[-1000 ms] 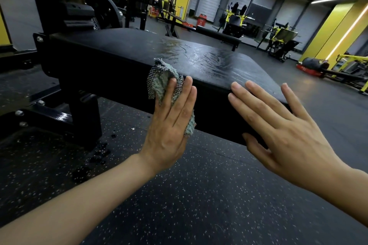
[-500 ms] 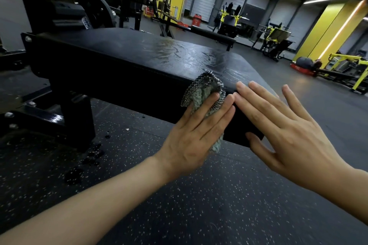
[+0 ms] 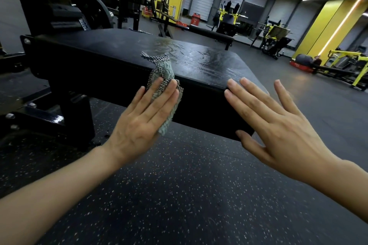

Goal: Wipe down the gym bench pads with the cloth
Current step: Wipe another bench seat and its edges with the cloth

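Observation:
A black gym bench pad (image 3: 111, 65) stretches across the middle of the view, its top wet and streaked near the right end. My left hand (image 3: 142, 117) presses a crumpled grey-green checked cloth (image 3: 164, 73) flat against the pad's near side wall, fingers straight; the cloth's top pokes over the upper edge. My right hand (image 3: 278, 125) lies flat with spread fingers on the pad's right corner, thumb under the lower edge.
The bench's black steel frame and foot (image 3: 59, 113) stand at the left on speckled rubber flooring (image 3: 179, 195). A weight plate (image 3: 93, 12) sits behind the pad. Another bench (image 3: 211, 35) and yellow machines (image 3: 276, 34) stand farther back.
My left hand slid the cloth right along the pad's side toward my right hand, then back left to about mid-pad. My right hand stayed on the corner.

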Motion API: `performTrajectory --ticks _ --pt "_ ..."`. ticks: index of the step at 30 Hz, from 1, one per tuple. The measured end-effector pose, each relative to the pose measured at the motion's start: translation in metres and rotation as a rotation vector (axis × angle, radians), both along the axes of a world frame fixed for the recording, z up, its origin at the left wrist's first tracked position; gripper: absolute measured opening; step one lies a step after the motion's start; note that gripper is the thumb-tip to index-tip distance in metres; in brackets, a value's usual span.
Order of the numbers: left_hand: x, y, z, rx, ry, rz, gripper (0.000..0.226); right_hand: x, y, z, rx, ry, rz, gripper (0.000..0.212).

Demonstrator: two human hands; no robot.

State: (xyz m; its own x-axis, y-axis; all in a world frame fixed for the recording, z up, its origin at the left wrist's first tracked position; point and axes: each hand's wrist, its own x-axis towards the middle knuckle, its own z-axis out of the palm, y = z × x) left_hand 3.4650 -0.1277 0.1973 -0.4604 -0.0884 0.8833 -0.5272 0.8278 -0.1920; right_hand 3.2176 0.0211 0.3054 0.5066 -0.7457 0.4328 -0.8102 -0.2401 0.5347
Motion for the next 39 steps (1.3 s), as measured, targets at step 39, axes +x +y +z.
performTrajectory --ticks 39 --pt "0.024 -0.008 0.000 0.014 -0.057 0.021 0.093 -0.023 0.016 -0.003 0.001 -0.067 -0.036 0.068"
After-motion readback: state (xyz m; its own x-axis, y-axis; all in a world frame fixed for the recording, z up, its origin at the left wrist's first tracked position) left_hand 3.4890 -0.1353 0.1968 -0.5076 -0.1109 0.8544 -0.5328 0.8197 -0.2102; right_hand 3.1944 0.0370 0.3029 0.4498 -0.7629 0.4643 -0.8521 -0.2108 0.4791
